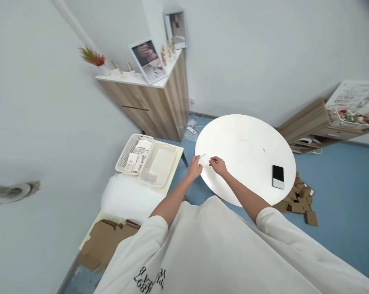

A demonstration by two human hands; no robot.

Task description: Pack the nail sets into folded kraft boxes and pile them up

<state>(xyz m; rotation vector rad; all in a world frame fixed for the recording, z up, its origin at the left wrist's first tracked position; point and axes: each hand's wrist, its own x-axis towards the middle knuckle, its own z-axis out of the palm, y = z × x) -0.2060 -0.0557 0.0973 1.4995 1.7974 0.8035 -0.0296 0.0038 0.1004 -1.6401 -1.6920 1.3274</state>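
Between both hands, over the left edge of the round white table (245, 147), is a small whitish, clear-looking packet (204, 160); what is in it is too small to tell. My left hand (194, 166) grips its left side, fingers closed at the edge. From the right, my right hand (218, 165) pinches the opposite edge between thumb and fingers. On the right part of the tabletop lies a black and silver phone (278, 177), apart from both hands.
To the left, a low table holds a basket with printed packets (132, 157), a second basket (172, 167), bubble wrap (131, 196) and flattened cardboard (106, 243). Small brown boxes (301, 198) lie on the floor at right. A wooden cabinet (172, 98) stands behind.
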